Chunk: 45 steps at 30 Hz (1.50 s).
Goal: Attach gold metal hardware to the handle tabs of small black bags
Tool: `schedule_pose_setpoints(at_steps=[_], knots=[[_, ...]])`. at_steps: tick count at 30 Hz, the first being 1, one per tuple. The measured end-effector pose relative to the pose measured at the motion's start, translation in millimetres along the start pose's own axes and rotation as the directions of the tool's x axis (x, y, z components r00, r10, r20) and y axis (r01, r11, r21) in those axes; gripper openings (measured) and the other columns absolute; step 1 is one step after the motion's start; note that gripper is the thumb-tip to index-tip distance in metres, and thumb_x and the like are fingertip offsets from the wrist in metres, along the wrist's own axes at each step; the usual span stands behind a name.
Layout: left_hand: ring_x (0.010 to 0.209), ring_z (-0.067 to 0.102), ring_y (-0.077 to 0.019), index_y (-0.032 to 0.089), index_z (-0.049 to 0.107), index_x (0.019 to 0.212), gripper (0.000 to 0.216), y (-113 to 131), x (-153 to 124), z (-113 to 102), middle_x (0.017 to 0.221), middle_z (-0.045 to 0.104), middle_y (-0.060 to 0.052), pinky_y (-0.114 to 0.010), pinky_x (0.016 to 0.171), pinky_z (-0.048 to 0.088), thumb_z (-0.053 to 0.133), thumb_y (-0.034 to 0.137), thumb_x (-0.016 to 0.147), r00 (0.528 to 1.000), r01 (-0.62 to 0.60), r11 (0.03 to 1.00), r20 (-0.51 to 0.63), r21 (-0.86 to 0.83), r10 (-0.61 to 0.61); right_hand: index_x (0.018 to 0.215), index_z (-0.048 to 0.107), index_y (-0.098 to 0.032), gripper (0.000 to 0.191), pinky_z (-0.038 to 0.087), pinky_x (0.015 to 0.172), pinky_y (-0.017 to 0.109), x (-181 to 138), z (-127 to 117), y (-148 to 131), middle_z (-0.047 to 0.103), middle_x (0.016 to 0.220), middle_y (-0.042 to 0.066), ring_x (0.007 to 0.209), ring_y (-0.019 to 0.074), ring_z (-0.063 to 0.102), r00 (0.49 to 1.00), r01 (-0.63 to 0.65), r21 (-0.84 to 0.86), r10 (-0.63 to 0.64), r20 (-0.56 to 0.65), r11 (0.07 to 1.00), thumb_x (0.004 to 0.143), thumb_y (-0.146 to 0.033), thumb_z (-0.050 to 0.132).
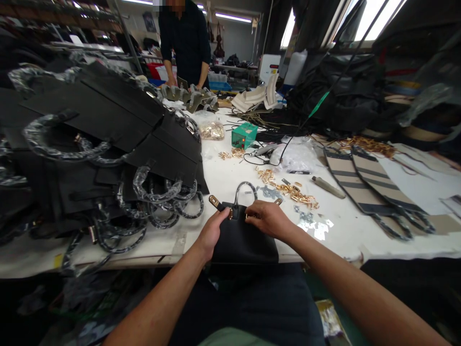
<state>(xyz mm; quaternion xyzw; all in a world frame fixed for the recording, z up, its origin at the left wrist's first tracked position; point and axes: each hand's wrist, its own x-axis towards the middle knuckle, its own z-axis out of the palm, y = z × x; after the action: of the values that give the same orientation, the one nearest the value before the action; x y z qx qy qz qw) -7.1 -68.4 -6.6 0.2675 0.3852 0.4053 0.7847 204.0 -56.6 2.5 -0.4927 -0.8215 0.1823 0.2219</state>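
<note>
Fingers of the left hand (212, 233) grip the upper left edge of a black handbag (248, 245), thumb on its front; those behind are hidden. Fingers of the right hand (268, 218) are bent against its upper right front; whether they pinch anything we cannot tell. We locate the handbag at lower centre of the frame, on the near edge of a white-covered table (218, 178), its handle (247, 182) arched above and 2 gold-coloured tabs (216, 203) projecting at the upper corners. We judge it light, with fairly stiff panels and a smooth face liable to slip or scuff; we would hold the top edge, clear of metal. We record loose gold-coloured fittings (302, 197) right of centre, 1 green control box (245, 135) above centre and heaped black bags (118, 105) at left. 1 co-worker (185, 43) stands at upper centre-left; windows (370, 19) light the upper right.
</note>
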Motion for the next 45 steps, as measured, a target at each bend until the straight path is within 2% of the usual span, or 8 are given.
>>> schedule_pose_setpoints(at_steps=[6,11,14,26,32,38,41,45], knots=[[0.099,0.071,-0.0256,0.017,0.066,0.119,0.039,0.1,-1.3,2.5,0.117,0.072,-0.009,-0.036,0.094,0.051,0.066,0.039,0.086,1.0,-0.027,1.0,0.008,0.001,0.027,0.086,0.067,-0.022,0.001,0.039,0.068,0.025,1.1,-1.8,-3.0,0.062,0.083,-0.001,0.075,0.0138,0.059,0.997,0.062,-0.038,-0.06,0.045,0.997,0.085,-0.023,0.067],[0.096,0.071,-0.027,0.016,0.066,0.119,0.041,0.1,-1.8,4.3,0.111,0.074,-0.01,-0.038,0.092,0.052,0.067,0.04,0.086,0.999,-0.032,0.999,0.012,-0.004,0.032,0.088,0.069,-0.024,0.007,0.044,0.072,0.025,-1.2,2.8,-1.6,0.067,0.087,-0.001,0.079,0.0139,0.062,0.995,-0.086,0.176,0.092,-0.025,0.981,0.081,-0.022,0.072],[0.093,0.072,-0.0267,0.016,0.067,0.118,0.04,0.5,-2.1,4.5,0.108,0.075,-0.01,-0.037,0.091,0.051,0.067,0.04,0.085,0.999,-0.036,0.999,0.015,0.001,0.036,0.086,0.068,-0.023,0.009,0.045,0.071,0.026,-2.2,3.6,-1.8,0.066,0.084,-0.002,0.077,0.0142,0.062,0.988,-0.148,0.202,0.155,-0.021,0.968,0.078,-0.023,0.073],[0.098,0.07,-0.0272,0.017,0.065,0.121,0.042,-0.1,-0.7,1.5,0.11,0.074,-0.01,-0.038,0.093,0.049,0.066,0.039,0.086,0.997,-0.081,0.996,0.022,0.025,0.08,0.085,0.067,-0.024,0.01,0.043,0.071,0.024,4.7,-2.9,-3.8,0.063,0.086,-0.004,0.075,0.0118,0.059,0.998,-0.024,0.137,0.017,0.056,0.99,0.079,-0.018,0.073],[0.095,0.071,-0.0265,0.017,0.067,0.118,0.04,0.7,-0.9,2.6,0.107,0.075,-0.009,-0.038,0.093,0.05,0.07,0.038,0.083,0.999,-0.049,0.999,0.011,-0.013,0.049,0.091,0.073,-0.027,0.007,0.044,0.072,0.026,-2.2,4.6,-5.9,0.069,0.088,0.0,0.082,0.0161,0.064,0.998,-0.051,0.054,0.053,-0.042,0.997,0.086,-0.028,0.069],[0.099,0.071,-0.0281,0.016,0.067,0.115,0.038,0.3,-2.1,4.2,0.105,0.076,-0.009,-0.039,0.094,0.05,0.069,0.038,0.083,0.998,-0.069,0.998,-0.006,-0.009,0.069,0.101,0.073,-0.026,0.018,0.046,0.078,0.028,-10.9,2.8,-11.5,0.07,0.094,0.004,0.088,0.0185,0.065,0.999,0.043,-0.072,-0.045,-0.021,0.997,0.095,-0.028,0.056],[0.098,0.071,-0.0283,0.016,0.067,0.116,0.039,0.7,-2.1,4.7,0.104,0.076,-0.009,-0.039,0.094,0.051,0.07,0.037,0.083,0.998,-0.063,0.998,-0.003,-0.023,0.063,0.107,0.071,-0.027,0.018,0.047,0.079,0.027,-10.7,1.8,-11.8,0.071,0.098,0.003,0.088,0.0179,0.066,0.998,-0.019,-0.014,0.018,-0.056,1.0,0.093,-0.026,0.06],[0.096,0.072,-0.0285,0.015,0.067,0.116,0.04,1.6,-1.0,3.1,0.102,0.077,-0.009,-0.039,0.092,0.053,0.071,0.035,0.081,1.0,-0.003,0.998,-0.017,-0.063,0.002,0.098,0.072,-0.027,0.012,0.046,0.078,0.028,-12.2,13.3,-16.0,0.07,0.095,0.002,0.089,0.0181,0.064,0.988,-0.074,-0.067,0.064,-0.138,0.995,0.092,-0.027,0.061]])
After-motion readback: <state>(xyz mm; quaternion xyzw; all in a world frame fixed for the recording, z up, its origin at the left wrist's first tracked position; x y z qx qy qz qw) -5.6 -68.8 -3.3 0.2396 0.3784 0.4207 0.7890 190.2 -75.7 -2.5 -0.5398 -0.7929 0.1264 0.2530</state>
